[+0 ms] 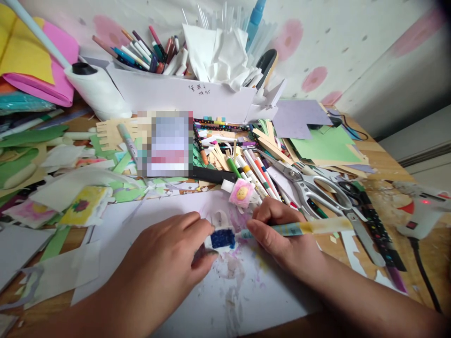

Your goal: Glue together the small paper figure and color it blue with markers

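While the left hand [169,253] is pinching, with thumb and fingers almost closed, the left side of a small white piece [222,238] with a dark blue patch, the right hand [287,246] is curling firmly around a marker pen [327,226], whose tip is pointing at the right edge of this piece, though I cannot tell whether it is touching. In this head view, the piece is being held at a stained white sheet [120,225], which is lying on the wooden surface [394,162], and a pink piece [243,193] with yellow centre is lying just behind it, while silver scissors [310,190] are lying farther right, near a white glue gun [421,204].
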### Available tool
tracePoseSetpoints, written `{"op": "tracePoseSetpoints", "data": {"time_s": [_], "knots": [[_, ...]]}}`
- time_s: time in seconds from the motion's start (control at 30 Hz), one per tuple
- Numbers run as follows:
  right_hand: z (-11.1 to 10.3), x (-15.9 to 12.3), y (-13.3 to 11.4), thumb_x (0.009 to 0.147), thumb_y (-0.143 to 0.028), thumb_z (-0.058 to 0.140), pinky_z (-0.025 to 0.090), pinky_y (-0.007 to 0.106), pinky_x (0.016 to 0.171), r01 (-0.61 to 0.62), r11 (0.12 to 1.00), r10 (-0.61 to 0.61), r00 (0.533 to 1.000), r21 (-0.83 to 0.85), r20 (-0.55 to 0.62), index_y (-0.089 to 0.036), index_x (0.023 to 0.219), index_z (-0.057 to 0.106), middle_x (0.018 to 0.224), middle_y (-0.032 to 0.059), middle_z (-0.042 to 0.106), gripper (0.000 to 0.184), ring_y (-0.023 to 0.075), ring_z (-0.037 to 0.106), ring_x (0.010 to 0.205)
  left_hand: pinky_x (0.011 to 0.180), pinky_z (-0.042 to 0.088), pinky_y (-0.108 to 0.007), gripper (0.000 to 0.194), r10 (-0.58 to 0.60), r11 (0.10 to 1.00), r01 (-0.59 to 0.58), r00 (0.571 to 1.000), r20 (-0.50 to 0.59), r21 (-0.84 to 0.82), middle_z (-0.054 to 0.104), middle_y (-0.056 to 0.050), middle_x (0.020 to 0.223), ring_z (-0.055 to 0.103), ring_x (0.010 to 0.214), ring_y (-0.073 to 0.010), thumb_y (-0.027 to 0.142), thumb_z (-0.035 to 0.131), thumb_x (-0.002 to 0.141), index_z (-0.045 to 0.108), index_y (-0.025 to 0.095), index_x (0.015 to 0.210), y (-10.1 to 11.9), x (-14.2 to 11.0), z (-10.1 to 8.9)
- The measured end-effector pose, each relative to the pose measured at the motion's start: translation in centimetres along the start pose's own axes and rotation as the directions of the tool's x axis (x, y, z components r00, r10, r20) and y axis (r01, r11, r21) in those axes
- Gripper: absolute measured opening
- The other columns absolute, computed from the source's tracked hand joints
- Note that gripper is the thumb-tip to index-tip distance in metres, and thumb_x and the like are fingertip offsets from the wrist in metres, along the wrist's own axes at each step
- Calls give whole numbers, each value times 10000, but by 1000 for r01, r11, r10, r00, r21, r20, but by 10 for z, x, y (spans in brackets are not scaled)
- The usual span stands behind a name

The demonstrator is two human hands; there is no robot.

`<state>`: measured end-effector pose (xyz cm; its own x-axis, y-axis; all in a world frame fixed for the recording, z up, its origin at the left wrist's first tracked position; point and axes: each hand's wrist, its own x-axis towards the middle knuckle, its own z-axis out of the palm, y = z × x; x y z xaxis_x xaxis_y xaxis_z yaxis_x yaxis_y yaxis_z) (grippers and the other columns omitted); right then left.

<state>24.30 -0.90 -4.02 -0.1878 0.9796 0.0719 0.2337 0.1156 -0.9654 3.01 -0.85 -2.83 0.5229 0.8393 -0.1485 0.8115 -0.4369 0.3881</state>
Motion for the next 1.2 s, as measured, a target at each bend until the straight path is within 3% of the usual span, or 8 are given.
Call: {"op": "tracePoseSetpoints", "data": {"time_s": [0.17,0.33,0.57,0.8,0.9,1.1,1.2], "knots": [[0,1,-2,846,-254,592,322,224,458,-17,1000,17,1000,10,-9,-217,646,435,557,-59,460,257,96,385,489,695,457,-373,137,-16,1000,17,999,40,-16,618,-24,835,597,792,-235,174,533,813,646,219,876,2,2,-2],[0,-1,-2,846,-267,586,366,225,498,7,996,-9,1000,-87,-19,-206,629,455,587,-37,482,261,109,437,532,722,479,-362,185,-95,994,99,991,92,-38,651,-31,882,619,838,-234,156,539,789,667,238,894,7,2,-5],[1,-1,0,814,-371,601,399,207,469,-15,1000,15,1000,-3,-21,-203,636,479,576,-24,494,273,122,456,523,723,506,-335,236,-146,988,142,987,63,68,678,-34,903,638,842,-232,129,584,665,667,220,866,8,0,-7],[-2,-1,-9,817,-455,611,398,211,484,-73,997,73,997,0,22,-194,635,514,570,-19,491,332,127,446,530,717,509,-354,207,-170,984,165,981,91,62,663,-30,895,637,853,-258,146,599,652,626,229,840,7,-5,-9],[0,-2,-7,853,-449,574,383,205,477,-82,996,82,997,21,-7,-199,660,505,562,-34,462,324,116,412,514,721,505,-349,198,-179,982,176,982,59,66,655,-27,883,631,845,-252,152,607,663,632,235,841,7,-6,-8],[0,-1,-2,769,-362,662,397,212,493,-106,993,102,993,61,60,-207,692,496,625,-28,479,240,128,436,559,717,499,-351,271,-153,988,153,988,22,1,661,-30,908,626,854,-256,241,675,658,659,245,928,6,-7,-6],[-1,-1,-6,780,-390,647,418,221,513,-89,996,88,995,32,38,-200,666,512,616,-19,492,259,136,457,570,703,503,-343,268,-124,992,124,992,4,-1,658,-28,898,630,835,-248,224,674,657,664,249,924,4,-7,-4]]}}
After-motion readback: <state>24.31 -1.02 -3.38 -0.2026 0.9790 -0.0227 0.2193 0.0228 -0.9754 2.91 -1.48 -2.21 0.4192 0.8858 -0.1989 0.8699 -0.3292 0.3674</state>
